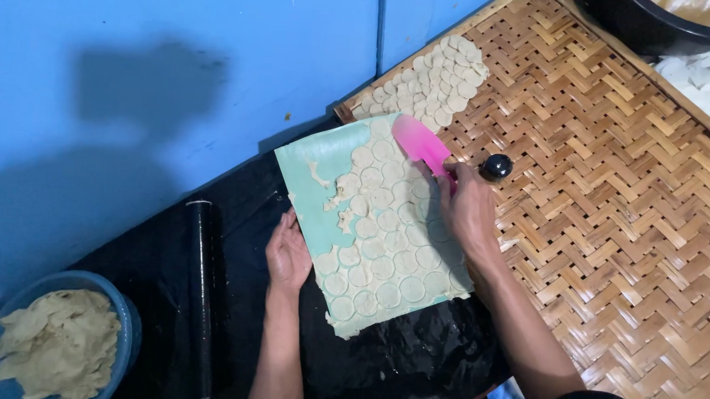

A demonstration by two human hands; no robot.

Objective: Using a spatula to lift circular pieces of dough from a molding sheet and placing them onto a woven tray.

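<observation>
Now the right hand (468,208) grips the pink flat scraper (421,144) at twelve o'clock; slide it low under the round dough pieces (385,249), left hand (287,254) flat on the green mat (325,154)

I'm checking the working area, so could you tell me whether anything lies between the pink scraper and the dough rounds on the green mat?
Nothing visible does: the pink scraper in the right hand already rests on the dough rounds.

Woven bamboo tray (609,219) carries dough rounds (432,83).
</observation>
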